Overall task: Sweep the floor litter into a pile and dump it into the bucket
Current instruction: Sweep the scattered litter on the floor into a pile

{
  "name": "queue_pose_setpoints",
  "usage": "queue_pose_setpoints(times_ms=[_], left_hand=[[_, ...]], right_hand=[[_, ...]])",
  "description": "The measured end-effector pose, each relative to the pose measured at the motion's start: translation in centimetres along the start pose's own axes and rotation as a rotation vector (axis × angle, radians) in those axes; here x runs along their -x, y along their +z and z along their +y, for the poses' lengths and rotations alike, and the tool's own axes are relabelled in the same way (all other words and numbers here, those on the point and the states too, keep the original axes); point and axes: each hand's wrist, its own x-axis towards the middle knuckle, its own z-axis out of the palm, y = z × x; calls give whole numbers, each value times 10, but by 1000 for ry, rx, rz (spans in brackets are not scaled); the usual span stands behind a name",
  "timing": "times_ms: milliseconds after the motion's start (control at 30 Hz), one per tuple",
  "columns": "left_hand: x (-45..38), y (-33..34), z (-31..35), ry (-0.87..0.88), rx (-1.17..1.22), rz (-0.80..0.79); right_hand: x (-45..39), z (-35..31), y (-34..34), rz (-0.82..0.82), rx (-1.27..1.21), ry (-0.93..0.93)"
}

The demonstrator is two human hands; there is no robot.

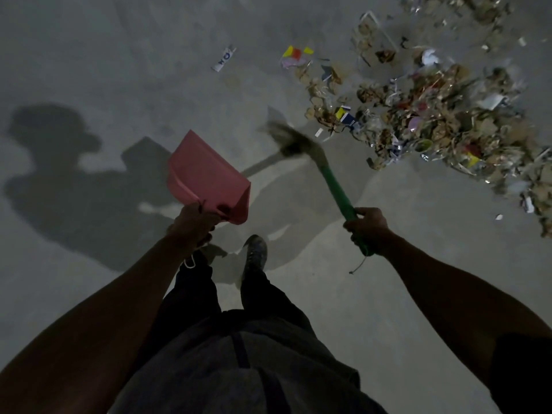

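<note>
Head view, looking down on grey concrete floor (89,40).

Left hand (191,225), near centre: fingers curled round rear edge of pink dustpan (206,174), held above floor, pan mouth tilted toward 11 o'clock.

Right hand (369,230), at 3 o'clock from left hand and well apart: closed round green broom handle (336,186), thumb on top. Handle running toward 11 o'clock from grip; short cord hanging from its lower end. Broom head (291,141) blurred, possibly just clear of floor; contact not discernible.

Litter pile (442,124) at 1 to 2 o'clock from broom head: dry leaves, paper scraps, wrappers, foil, spread in a band from top edge down to right edge. Nearest scraps just beside broom head.

Stray items apart from pile: white wrapper with blue print (224,58) at 12 o'clock from dustpan; yellow and orange wrapper (297,52) at 12 o'clock from broom head, near pile's left fringe.

Dark shoe (254,253) between the two hands, at 6 o'clock from dustpan. Dark trousers and grey shirt at bottom of frame. Shadow of person and dustpan cast on floor at 9 o'clock.
</note>
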Motion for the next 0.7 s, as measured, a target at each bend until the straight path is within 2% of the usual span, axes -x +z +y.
queue_pose_setpoints(times_ms=[167,300,500,700], left_hand=[[1,5,9,52,16,-45],[0,13,19,31,21,-84],[6,21,36,8,52,-150],[-5,13,44,16,95,-117]], right_hand=[[9,-13,7,-8,-8,-88],[31,0,22,-100,78,-127],[57,42,31,-213,198,-44],[24,19,7,-126,173,20]])
